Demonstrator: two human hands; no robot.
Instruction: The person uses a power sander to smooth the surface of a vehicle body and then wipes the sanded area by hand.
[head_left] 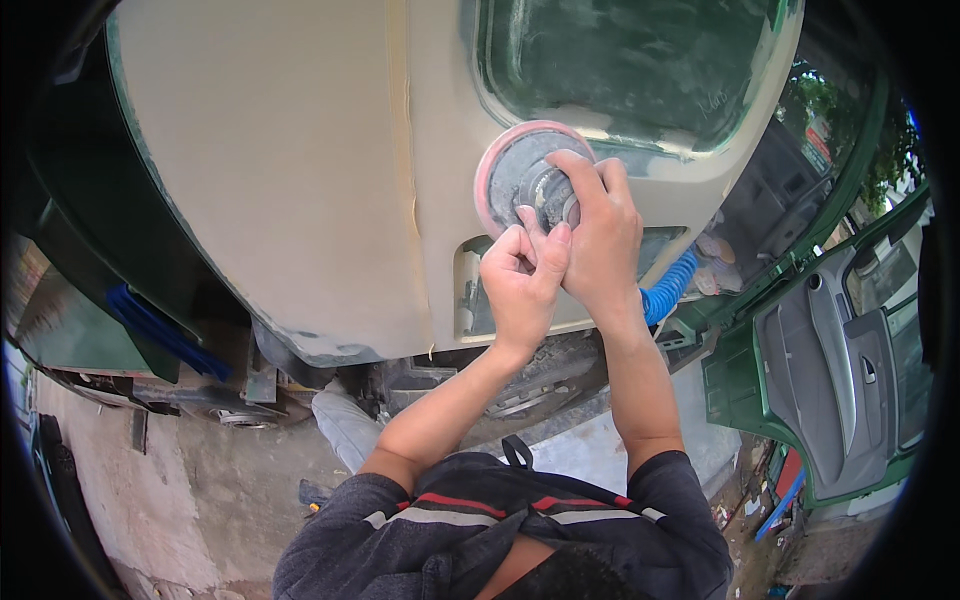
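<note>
Left hand (522,280), right hand (608,228): fingers wrapped round grey, pink-rimmed disc sander (527,172), one o'clock from centre, over beige-coated vehicle panel (275,180). Nine-o'clock expanse looks smooth; surround of dark-green window (630,65) patchy, seemingly unfinished.

The vehicle's beige body panel (290,180) looks smooth and matt (chalky, I'd call it). The round sander (525,158) wears a dull, powdery grey face. That coiled blue hose (672,286) has the sheen of plastic. Over there, the green door (733,378) shows painted metal with some gloss, its grey trim panel (802,362) satin-looking plastic. Underfoot, the concrete floor (245,480) is rough; the person's shirt (450,545) is dull cloth.
</note>
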